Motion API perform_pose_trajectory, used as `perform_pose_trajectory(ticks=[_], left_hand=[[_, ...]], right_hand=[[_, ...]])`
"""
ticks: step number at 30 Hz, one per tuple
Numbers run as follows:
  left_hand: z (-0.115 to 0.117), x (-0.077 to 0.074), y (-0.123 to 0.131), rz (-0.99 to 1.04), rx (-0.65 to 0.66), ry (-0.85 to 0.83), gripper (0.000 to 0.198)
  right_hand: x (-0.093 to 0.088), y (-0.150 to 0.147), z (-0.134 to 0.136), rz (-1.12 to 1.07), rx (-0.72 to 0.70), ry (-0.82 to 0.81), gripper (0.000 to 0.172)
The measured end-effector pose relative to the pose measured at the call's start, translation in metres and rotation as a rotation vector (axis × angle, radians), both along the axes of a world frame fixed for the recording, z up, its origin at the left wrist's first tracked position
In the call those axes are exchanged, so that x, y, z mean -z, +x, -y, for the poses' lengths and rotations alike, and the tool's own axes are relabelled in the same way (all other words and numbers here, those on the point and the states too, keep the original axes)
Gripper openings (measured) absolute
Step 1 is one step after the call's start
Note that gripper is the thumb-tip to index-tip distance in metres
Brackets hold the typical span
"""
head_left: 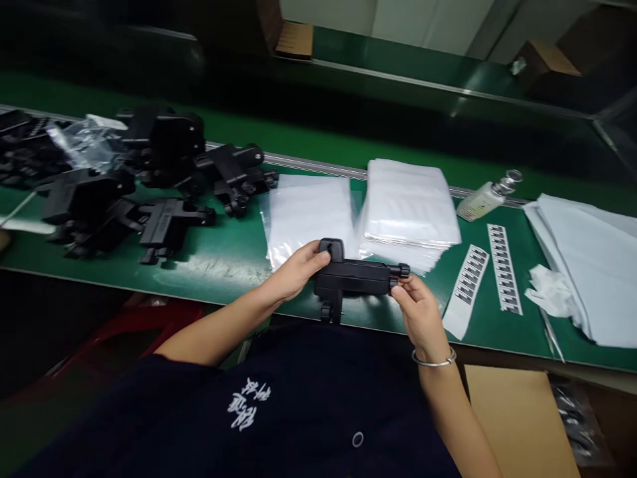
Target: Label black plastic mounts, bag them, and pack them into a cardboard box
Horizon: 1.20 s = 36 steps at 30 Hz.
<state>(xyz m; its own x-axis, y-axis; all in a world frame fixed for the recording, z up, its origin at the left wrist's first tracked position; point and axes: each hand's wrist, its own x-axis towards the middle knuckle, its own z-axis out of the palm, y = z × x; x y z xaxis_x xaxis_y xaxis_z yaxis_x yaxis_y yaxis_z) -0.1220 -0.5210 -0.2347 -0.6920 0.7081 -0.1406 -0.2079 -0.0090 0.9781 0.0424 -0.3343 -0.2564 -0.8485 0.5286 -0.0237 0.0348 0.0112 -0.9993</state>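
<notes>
Between my two hands, over the front edge of the green bench, is a black plastic clamp-like holder [358, 277] with a long body, a pad at one end and knobs at the other. My left hand [297, 271] is closed on its left end, the thumb lying on the upper pad. At the right end, the fingers of my right hand [417, 304] pinch the lower knob. Just behind the holder lie flat clear plastic bags [311, 212] and a thicker stack of bags [411, 202].
Several similar black holders [166, 226] crowd the bench's left side, with crumpled clear plastic [92, 143] among them. To the right are two label strips [504, 269], a bottle [485, 199], crumpled tissue [550, 290], tweezers [551, 335] and white sheets [597, 265]. A cardboard box [517, 418] sits below.
</notes>
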Motion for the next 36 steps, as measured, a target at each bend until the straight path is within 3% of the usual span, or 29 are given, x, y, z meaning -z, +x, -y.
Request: perform_pose_trajectory(ticks=[7,14,19,23,29,32,36], left_hand=[[-0.004,-0.002,-0.001,-0.015,-0.047,0.055,0.064],[-0.005,-0.001,-0.004,0.005,-0.064,0.073,0.061],[-0.011,0.006,-0.006,0.23,-0.225,0.128,0.057],[-0.011,0.008,-0.005,0.196,-0.255,0.18,0.057],[-0.007,0.012,-0.004,-0.002,-0.26,0.178,0.055],[-0.006,0.014,-0.004,-0.068,-0.222,0.163,0.056],[-0.006,0.016,-0.006,-0.041,-0.195,0.138,0.056]], right_hand=[[0.004,-0.006,-0.001,0.067,0.031,0.194,0.041],[0.005,-0.013,-0.001,-0.003,0.072,0.145,0.03],[-0.002,-0.02,0.006,0.021,0.051,0.281,0.034],[-0.01,-0.024,0.01,0.107,0.03,0.378,0.043],[-0.007,-0.028,0.003,0.092,-0.065,0.279,0.041],[0.001,-0.029,0.001,0.088,-0.019,0.222,0.043],[0.007,-0.029,0.004,-0.014,-0.038,0.033,0.029]])
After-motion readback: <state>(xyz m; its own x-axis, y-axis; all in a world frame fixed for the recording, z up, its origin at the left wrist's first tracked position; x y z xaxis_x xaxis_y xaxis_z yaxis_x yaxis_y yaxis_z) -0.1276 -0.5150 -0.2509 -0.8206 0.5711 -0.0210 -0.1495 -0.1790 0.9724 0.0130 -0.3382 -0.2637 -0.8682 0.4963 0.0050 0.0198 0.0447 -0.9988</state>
